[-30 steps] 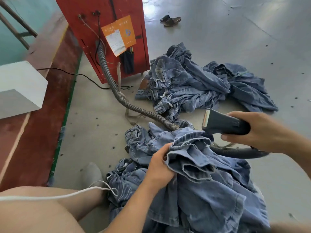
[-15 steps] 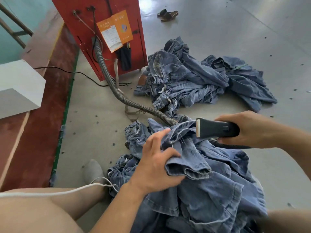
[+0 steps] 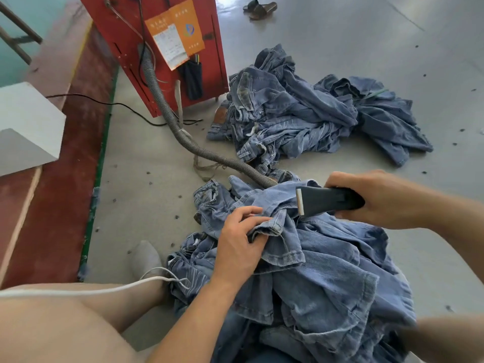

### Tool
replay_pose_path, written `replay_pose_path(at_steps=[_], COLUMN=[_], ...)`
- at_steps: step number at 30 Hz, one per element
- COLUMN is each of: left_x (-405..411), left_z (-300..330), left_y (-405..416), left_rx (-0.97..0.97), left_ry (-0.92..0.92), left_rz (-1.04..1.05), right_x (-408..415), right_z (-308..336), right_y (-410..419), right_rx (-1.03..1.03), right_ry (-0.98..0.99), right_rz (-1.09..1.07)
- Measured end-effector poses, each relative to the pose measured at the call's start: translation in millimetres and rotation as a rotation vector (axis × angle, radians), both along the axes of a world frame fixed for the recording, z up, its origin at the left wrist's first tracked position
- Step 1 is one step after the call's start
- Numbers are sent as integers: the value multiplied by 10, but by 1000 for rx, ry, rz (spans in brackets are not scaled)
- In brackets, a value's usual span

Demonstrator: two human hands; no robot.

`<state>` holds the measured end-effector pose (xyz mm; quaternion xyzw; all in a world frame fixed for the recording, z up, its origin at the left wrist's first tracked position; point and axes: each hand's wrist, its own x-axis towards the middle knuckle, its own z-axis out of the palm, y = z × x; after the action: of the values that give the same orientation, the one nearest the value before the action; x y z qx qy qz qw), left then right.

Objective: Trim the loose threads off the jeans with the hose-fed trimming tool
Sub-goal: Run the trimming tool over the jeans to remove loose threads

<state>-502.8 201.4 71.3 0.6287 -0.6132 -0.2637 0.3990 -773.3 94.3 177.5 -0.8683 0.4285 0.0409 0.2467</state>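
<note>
**stitchfan:** So what's the setup here? Looks like denim everywhere.

**denim_dan:** Pretty much. Two heaps of it. The near one is a crumpled pile of faded blue jeans [image 3: 327, 279] lying across the person's lap and the floor – soft, wrinkled cloth with stitched hems and a frayed edge or two. The far one is a second rumpled heap of blue jeans [image 3: 301, 119] on the smooth grey concrete floor [image 3: 366, 35], well apart from the hands.

**stitchfan:** And the tool?

**denim_dan:** Dark grey wedge-shaped plastic trimming tool [image 3: 327, 201] with a pale metal blade strip at its left end, touching a fold of the near jeans. The right hand [image 3: 387, 200] has its fingers wrapped round the tool's body. The left hand [image 3: 241, 242] pinches a folded hem between thumb and fingers, just beside the blade, with the fingers a bit spread on top.

**stitchfan:** Hose?

**denim_dan:** One ribbed grey flexible hose [image 3: 183, 137], running from the tall red metal cabinet [image 3: 125, 35] at far left down along the floor and under the near jeans. The cabinet carries an orange paper notice [image 3: 183, 30] and a small dark pouch [image 3: 192, 79].

**stitchfan:** Anything else?

**denim_dan:** One thin black cable [image 3: 104, 100] on the floor, one white cord [image 3: 78, 290] over the bare leg, one grey-socked foot [image 3: 145, 258], a pair of dark sandals [image 3: 259, 7] far off – and a white block [image 3: 26, 124] on the red ledge at left.
</note>
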Motion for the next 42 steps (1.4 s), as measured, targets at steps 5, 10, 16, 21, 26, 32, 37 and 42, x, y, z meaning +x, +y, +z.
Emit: replay_pose_path(at_steps=[5,10,16,21,26,32,37,42], left_x=[-31,-111,-114,-191,-134,37,-108,-174], left_z=[-8,-47,12,-10,150,280,305,231], left_y=[-35,-19,-74,-94,-100,-357,-501,-642], left_rx=[24,49,32,111,444,301,111,294], left_ry=[59,29,99,144,639,68,133,284], left_rz=[9,-38,63,29,-307,-396,-2,208], right_x=[179,425,165,396,327,81,87,243], right_z=[68,48,199,78,158,169,206,196], right_y=[162,294,131,329,174,55,108,263], right_rx=[-51,-109,-120,-48,-159,-123,-149,-107], right_ry=[-17,-80,-63,-20,-232,-210,-221,-259], right_rz=[95,160,11,110,-117,-251,-230,-155])
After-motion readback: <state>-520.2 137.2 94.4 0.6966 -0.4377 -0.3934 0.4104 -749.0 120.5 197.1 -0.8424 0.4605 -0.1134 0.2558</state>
